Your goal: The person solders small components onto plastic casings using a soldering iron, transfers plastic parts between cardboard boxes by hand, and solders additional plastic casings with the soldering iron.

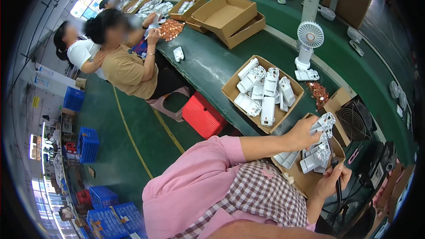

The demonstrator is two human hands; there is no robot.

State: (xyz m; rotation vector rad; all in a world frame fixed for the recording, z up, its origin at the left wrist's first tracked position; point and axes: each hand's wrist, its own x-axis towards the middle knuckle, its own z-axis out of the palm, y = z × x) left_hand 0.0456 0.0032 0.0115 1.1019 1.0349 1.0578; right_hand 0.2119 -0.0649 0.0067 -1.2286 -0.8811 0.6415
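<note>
My left hand (pixel 304 133) is closed on a white plastic housing (pixel 324 123) whose open inner side shows small metal parts. It holds the piece over a cardboard box (pixel 305 181) with several more white housings (pixel 315 158) in it. In my right hand (pixel 328 182) is a soldering iron (pixel 335 163), gripped near its front, with a black cable trailing down. The iron's tip points up toward the housings; whether it touches one is too small to tell. Left of my hands stands another cardboard box (pixel 290 109), filled with white housings (pixel 270 84).
A white handheld fan (pixel 310 37) stands on the green bench beside a heap of copper-coloured parts (pixel 318 94). A black fan unit (pixel 354 119) is at the right. Stacked cartons (pixel 228 15) lie farther along. Two people sit at left, near a red stool (pixel 203 115).
</note>
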